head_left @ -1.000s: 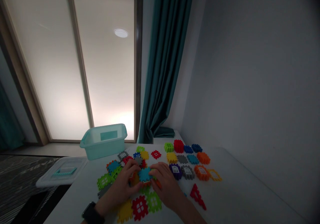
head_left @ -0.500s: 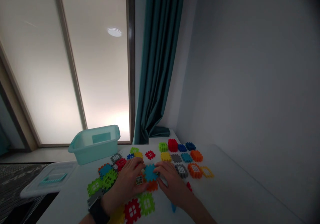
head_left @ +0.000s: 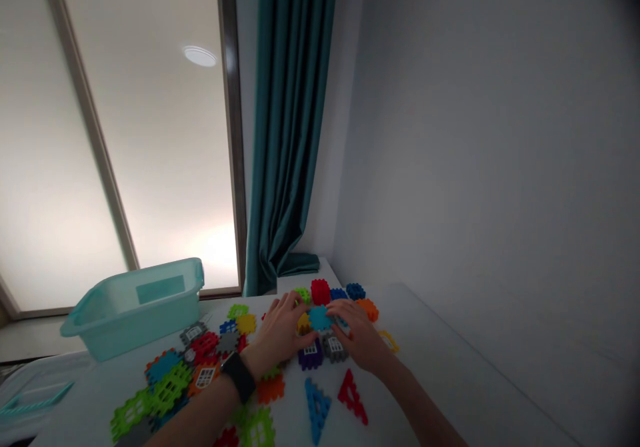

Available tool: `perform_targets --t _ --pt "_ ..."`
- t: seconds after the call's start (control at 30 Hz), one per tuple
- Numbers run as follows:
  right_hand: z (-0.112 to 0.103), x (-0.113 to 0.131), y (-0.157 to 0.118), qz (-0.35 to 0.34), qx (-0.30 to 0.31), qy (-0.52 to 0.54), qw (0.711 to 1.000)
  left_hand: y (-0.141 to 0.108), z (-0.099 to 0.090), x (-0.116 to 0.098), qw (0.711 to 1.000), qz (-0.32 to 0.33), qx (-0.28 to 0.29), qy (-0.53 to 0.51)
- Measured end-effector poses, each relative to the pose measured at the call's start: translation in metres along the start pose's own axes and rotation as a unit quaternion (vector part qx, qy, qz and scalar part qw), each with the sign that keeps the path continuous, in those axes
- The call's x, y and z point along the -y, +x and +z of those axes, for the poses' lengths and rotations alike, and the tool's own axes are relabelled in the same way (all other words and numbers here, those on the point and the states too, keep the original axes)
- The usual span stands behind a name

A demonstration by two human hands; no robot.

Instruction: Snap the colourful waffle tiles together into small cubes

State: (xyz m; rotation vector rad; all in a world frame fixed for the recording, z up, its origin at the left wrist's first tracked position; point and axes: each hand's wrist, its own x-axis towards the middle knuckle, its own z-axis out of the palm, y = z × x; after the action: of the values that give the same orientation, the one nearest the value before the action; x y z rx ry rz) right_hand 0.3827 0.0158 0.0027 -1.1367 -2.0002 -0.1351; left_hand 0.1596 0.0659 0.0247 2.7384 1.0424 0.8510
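A light blue interlocking square tile (head_left: 321, 318) with toothed edges is between my two hands, over the rows of sorted tiles. My left hand (head_left: 280, 330), with a black watch on its wrist, pinches its left edge between fingers and thumb. On the other edge, the fingers of my right hand (head_left: 357, 330) grip it. Just below are a purple window tile (head_left: 311, 355) and a grey window tile (head_left: 334, 347). A yellow tile (head_left: 303, 323) shows partly behind my left fingers.
A red stack (head_left: 320, 292), dark blue tiles (head_left: 355, 291) and orange tiles (head_left: 369, 310) stand behind my right hand. Nearer lie blue (head_left: 317, 407) and red (head_left: 352, 397) triangles. Mixed tiles spread leftward, including a green one (head_left: 170, 388). A teal bin (head_left: 140, 314) stands back left.
My view has turned to the right. Both hands have carried the light blue tile from the loose pile over to the sorted rows. Both triangles now show fully.
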Motion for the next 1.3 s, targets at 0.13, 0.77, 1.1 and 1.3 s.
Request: perform_targets --t 0.13,0.77,1.1,1.3 --pt "-0.007 -0.036 -0.011 0.067 -0.084 -0.025 0.994 0.031 0.017 -0.005 1.000 0.004 0.012 0.012" --pt "-0.024 -0.083 -0.040 0.150 -0.165 -0.083 0.971 0.093 0.082 -0.019 0.991 0.027 0.101 0.084" --pt "-0.024 -0.082 -0.040 0.155 -0.160 -0.084 0.971 0.088 0.087 -0.017 0.990 0.012 0.114 0.081" --pt "-0.025 -0.081 -0.041 0.154 -0.160 -0.083 0.972 0.090 0.088 -0.017 0.989 0.004 0.119 0.083"
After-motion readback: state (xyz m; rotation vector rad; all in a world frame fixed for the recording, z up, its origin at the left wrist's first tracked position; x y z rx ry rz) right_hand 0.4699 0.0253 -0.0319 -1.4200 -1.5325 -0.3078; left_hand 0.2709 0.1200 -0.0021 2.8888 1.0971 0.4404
